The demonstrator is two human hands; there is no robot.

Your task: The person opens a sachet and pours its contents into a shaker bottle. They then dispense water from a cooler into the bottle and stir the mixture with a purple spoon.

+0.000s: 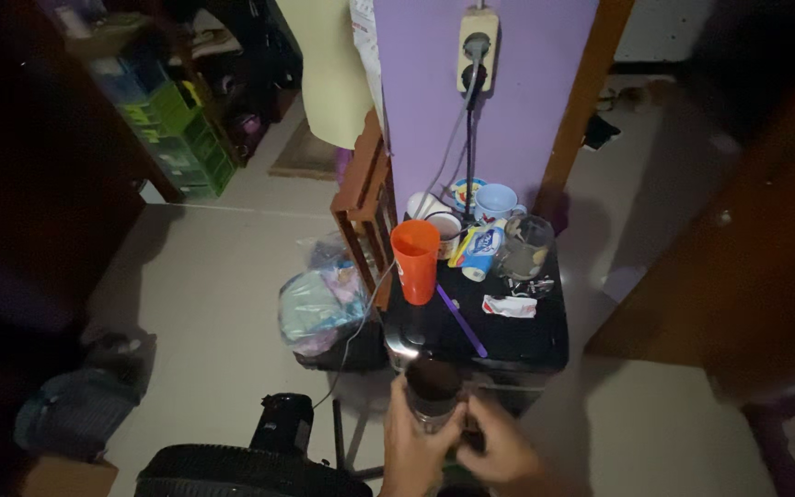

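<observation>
Both my hands are at the bottom centre, wrapped around a small glass jar (432, 394) filled with something dark. My left hand (413, 444) grips the jar's left side. My right hand (497, 444) holds its right side and lower part. The jar is held just in front of a small black table (526, 336). On that table stand an orange plastic cup (416, 259), a purple stick (460, 319), a clear glass mug (526, 247), a light blue mug (496, 201) and a small white packet (509, 306).
A purple wall panel (434, 83) with a power strip (477, 41) and cables rises behind the table. A tied plastic bag (319, 308) lies on the floor to the left, beside a wooden frame (365, 198). A black fan (259, 460) sits at bottom left. Green crates (181, 138) stand far left.
</observation>
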